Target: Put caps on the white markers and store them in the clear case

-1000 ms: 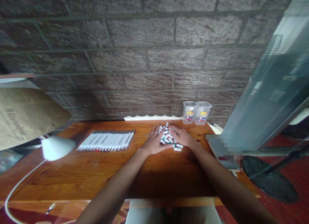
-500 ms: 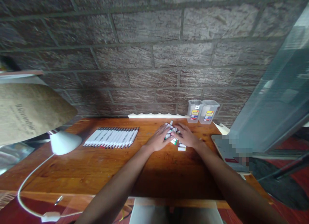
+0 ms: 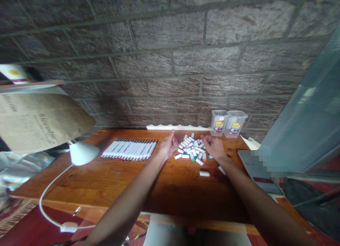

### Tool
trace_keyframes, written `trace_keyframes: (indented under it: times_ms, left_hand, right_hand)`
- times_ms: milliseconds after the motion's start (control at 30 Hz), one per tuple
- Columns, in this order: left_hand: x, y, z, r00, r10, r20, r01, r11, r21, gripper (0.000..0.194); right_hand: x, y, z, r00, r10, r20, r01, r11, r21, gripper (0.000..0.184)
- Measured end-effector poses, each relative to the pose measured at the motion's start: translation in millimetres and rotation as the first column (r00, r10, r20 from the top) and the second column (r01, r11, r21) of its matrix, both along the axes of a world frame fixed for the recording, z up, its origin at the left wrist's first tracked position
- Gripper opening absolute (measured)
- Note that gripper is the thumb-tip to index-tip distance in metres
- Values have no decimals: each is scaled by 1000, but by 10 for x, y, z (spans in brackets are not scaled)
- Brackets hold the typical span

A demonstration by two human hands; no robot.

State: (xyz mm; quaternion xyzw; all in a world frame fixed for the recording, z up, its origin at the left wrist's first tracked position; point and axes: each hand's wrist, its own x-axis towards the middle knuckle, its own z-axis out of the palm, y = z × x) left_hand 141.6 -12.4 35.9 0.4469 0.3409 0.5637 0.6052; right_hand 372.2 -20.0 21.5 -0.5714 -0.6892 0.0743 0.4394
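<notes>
A loose pile of small white marker caps (image 3: 191, 148) with coloured ends lies on the wooden table (image 3: 111, 180) near the back wall. My left hand (image 3: 168, 146) rests on edge just left of the pile, fingers stretched out and together, holding nothing. My right hand (image 3: 214, 147) lies at the pile's right side, fingers loosely curled and touching the outer caps. One cap (image 3: 204, 173) lies apart, nearer to me. A row of white markers (image 3: 130, 149) lies side by side to the left.
Two clear plastic tubs (image 3: 228, 123) with labels stand against the brick wall at back right. A white lamp (image 3: 83, 152) with its cable sits at the left, under a brown paper sheet (image 3: 37, 120). A tablet-like slab (image 3: 259, 170) lies at the right edge.
My hands, which lay pressed together over the caps, have drawn apart to either side. The pile has spread out and a cap or two has rolled toward me. My head moved left.
</notes>
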Motion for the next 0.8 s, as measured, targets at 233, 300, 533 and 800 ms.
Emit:
trace_keyframes:
  times_ms: [233,300,533,800]
  left_hand:
    - [224,-348,43,778,374,-505,120,700,704,37]
    - [381,-559,100,711,359,-605,366,547,753,55]
    - [595,-731,34,427,430,-796,684,422,595,113]
    - [184,-262,-148,280,439,-854,551,655,517,100]
  right_hand:
    - [-70,-44,-7,996,2,-88,1,999,35,49]
    - [-64,-43,21,987,-9,-158,14,999,35,49]
    - [359,-28,399,953,42,-300,-69,994,-81,50]
    - [684,-358,654,938,267,-220,-304,333,-893,66]
